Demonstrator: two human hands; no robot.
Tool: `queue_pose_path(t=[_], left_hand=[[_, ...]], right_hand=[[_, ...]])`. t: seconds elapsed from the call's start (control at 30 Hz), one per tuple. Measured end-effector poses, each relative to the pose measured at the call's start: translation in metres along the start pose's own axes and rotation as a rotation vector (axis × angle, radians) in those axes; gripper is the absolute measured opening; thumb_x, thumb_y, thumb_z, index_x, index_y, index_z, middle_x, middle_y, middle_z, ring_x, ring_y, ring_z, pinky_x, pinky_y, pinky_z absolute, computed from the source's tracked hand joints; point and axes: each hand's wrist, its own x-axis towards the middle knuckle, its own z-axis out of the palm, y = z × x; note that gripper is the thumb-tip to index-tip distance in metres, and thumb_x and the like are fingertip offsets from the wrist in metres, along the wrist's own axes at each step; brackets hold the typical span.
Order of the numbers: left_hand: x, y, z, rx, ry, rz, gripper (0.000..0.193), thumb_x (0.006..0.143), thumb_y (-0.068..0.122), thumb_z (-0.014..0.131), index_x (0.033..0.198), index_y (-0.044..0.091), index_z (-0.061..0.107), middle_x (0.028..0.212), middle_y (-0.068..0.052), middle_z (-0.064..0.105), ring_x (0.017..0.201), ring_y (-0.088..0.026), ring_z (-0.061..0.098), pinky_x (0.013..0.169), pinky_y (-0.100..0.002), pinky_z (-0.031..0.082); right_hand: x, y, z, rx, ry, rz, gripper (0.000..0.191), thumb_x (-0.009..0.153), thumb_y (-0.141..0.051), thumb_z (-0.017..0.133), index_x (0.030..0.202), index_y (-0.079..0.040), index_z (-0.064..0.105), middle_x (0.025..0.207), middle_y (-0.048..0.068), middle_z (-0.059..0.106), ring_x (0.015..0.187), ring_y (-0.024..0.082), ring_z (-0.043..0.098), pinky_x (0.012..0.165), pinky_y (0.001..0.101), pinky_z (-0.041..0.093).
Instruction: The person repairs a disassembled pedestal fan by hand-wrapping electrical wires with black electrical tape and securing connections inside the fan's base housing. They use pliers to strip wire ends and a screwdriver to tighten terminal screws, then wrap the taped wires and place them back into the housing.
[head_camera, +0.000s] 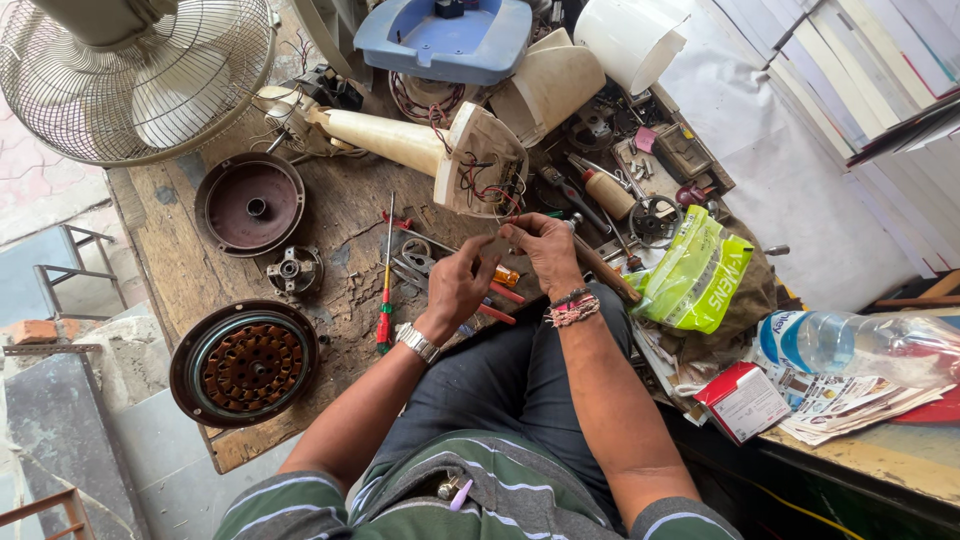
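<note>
We are pinching a small piece (505, 243) between the fingertips of both hands, just above the workbench (180, 260) edge; it is too small for us to tell what it is, perhaps a bit of wire. Our left hand (458, 285), with a metal watch (417, 343) at the wrist, is curling its fingers closed around one end, and our right hand (545, 250), wearing thread bands (572, 308), is pressing thumb and fingers together on the other. Just beneath the hands, scissors (412, 262) and red-handled pliers (500, 295) are lying on the bench, with a red-and-green screwdriver (385, 290) to their left. Beyond the fingertips a cream fan stand (420, 145) is lying on its side, its wiring showing. A copper-wound motor stator (250, 362) is sitting at the bench's near left corner.
</note>
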Motion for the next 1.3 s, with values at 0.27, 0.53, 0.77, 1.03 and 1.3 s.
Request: queue_pose_path(t=[0.27,0.53,0.77,1.03,1.3], left_hand=[[-0.016,-0.01,-0.009,-0.07,-0.056,-0.091,0.035,0.094,0.025,0.071,0.123,0.007,0.068,0.066,-0.011,0.069,0.055,-0.023,0.066,0.054,-0.037,0.049],[0.001,0.013,-0.009,-0.468,-0.073,-0.329,0.035,0.097,0.024,0.068,0.123,0.0,0.066,0.071,-0.003,0.067,0.057,-0.006,0.059,0.05,-0.025,0.046],[0.023,0.016,0.003,-0.928,-0.094,-0.527,0.031,0.1,0.023,0.064,0.114,-0.004,0.068,0.066,-0.001,0.062,0.052,-0.007,0.056,0.048,-0.023,0.046],[0.028,0.012,0.008,-0.869,-0.057,-0.502,0.028,0.098,0.022,0.069,0.101,-0.005,0.074,0.061,0.0,0.06,0.048,-0.008,0.052,0.045,-0.023,0.043],[0.04,-0.018,0.036,-1.062,-0.027,-0.534,0.019,0.096,0.014,0.072,0.1,-0.004,0.072,0.063,0.002,0.058,0.047,-0.007,0.048,0.044,-0.023,0.04]], right_hand=[[-0.007,-0.012,0.004,0.04,-0.057,0.031,0.028,0.084,-0.015,0.085,0.107,-0.001,0.076,0.088,0.002,0.075,0.073,0.006,0.064,0.062,0.0218,0.051],[-0.012,-0.02,0.003,0.235,-0.081,0.151,0.024,0.083,-0.013,0.081,0.104,-0.003,0.075,0.089,0.003,0.077,0.077,0.009,0.069,0.065,0.0227,0.054],[-0.016,-0.021,0.007,0.032,-0.035,0.024,0.019,0.085,-0.009,0.083,0.099,-0.001,0.072,0.086,0.003,0.075,0.074,0.008,0.067,0.066,0.0229,0.055],[-0.03,-0.037,0.016,-0.506,0.061,-0.246,0.014,0.087,-0.004,0.075,0.1,-0.001,0.079,0.089,0.007,0.08,0.079,0.009,0.075,0.071,0.0237,0.06],[-0.023,-0.041,0.011,-0.53,0.048,-0.263,0.014,0.085,-0.005,0.077,0.098,0.001,0.078,0.091,0.01,0.079,0.08,0.013,0.073,0.072,0.0259,0.059]])
